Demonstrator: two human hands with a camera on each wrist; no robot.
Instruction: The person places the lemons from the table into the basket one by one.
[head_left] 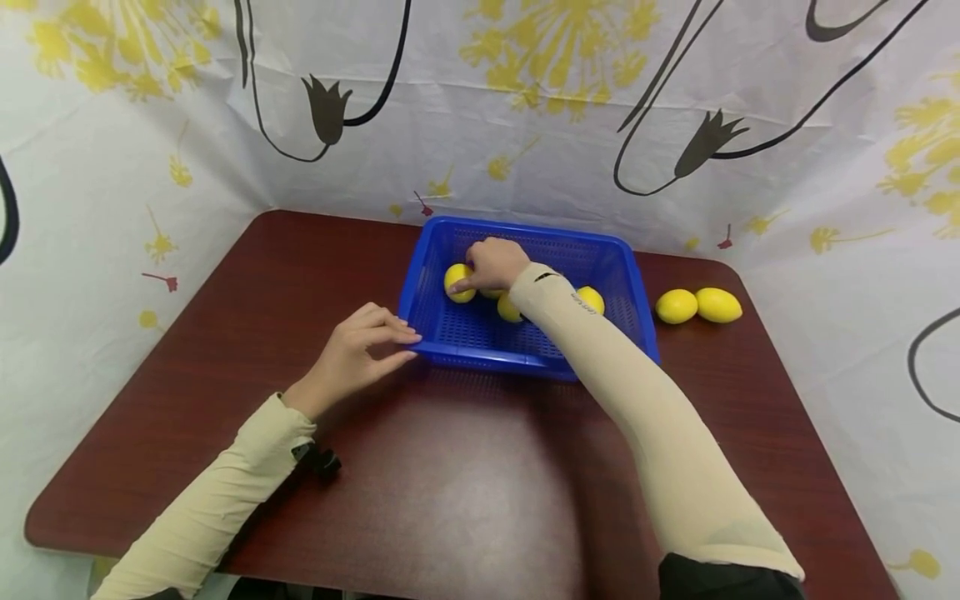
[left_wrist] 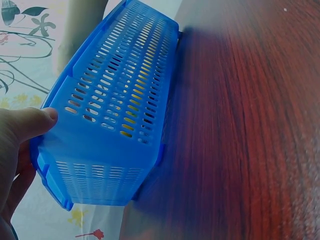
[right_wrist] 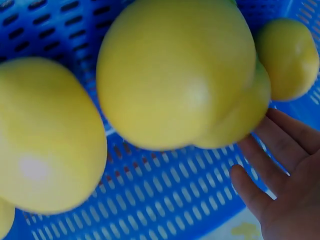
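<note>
Left hand [head_left: 356, 346] pinching blue basket [head_left: 487, 358] at its near-left corner, right hand [head_left: 500, 263] touching one lemon [head_left: 452, 276] in basket's left side, grip unclear, other lemons [head_left: 509, 310] inside, two lemons [head_left: 677, 307] right of basket

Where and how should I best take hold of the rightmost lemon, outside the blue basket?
The rightmost lemon is probably best taken round its middle, from above, pinched across its near and far sides. It lies lengthwise roughly left to right, pointed end at the right, and the neighbouring lemon sits close at its left end, leaving little room there.
</note>
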